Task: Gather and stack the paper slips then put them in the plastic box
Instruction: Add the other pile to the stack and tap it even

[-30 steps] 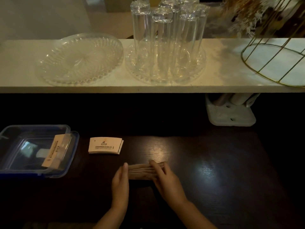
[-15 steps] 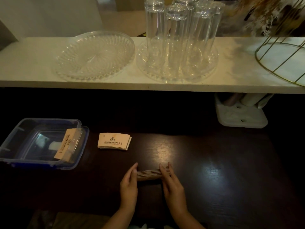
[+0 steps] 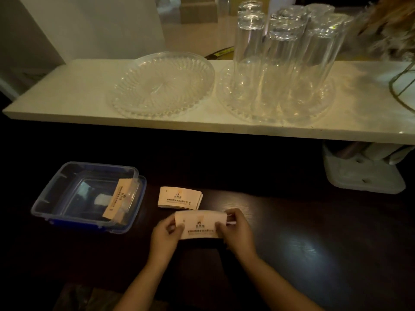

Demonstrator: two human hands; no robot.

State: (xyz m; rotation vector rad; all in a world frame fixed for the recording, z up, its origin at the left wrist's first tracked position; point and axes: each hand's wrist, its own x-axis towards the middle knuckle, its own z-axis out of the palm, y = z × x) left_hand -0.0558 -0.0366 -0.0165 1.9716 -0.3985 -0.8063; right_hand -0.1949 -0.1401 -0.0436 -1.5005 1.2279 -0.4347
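Observation:
A stack of beige paper slips (image 3: 199, 223) is held flat, printed face up, just above the dark table. My left hand (image 3: 165, 237) grips its left end and my right hand (image 3: 238, 232) grips its right end. A second small pile of slips (image 3: 179, 198) lies on the table right behind it. The clear plastic box with blue rim (image 3: 56, 189) stands at the left, and one bundle of slips (image 3: 119, 199) leans against its right inner wall.
A white shelf (image 3: 67, 95) runs across above the table, carrying a glass dish (image 3: 161, 84) and a glass tray of several upturned tall glasses (image 3: 285, 63). A white holder (image 3: 363, 176) sits under the shelf at right. A gold wire frame (image 3: 402, 86) is at far right.
The stack stood on its edge between both hands on the table; now it is turned flat with its printed face up and lifted slightly. The camera has moved closer.

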